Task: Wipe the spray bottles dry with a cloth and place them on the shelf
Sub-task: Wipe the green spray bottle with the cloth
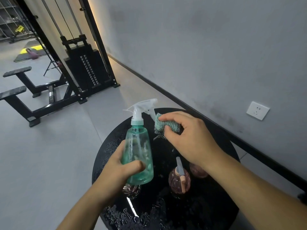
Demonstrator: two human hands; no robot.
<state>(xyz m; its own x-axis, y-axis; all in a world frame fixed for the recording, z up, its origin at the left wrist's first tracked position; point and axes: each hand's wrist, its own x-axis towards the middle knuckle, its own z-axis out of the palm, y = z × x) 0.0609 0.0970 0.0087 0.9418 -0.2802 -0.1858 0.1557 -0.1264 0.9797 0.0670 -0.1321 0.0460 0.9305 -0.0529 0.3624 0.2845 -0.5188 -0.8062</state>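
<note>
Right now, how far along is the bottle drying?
Nothing looks finished; no shelf is in view. The left hand holds the teal translucent spray bottle, the right hand rubs its trigger with a teal knitted cloth. Pink ribbed bottles wait on the wet black round table.

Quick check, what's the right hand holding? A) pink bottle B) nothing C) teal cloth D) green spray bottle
C: the right hand pinches a bunched teal knitted cloth at the trigger of the translucent green plastic spray bottle, which the left hand grips.
</note>
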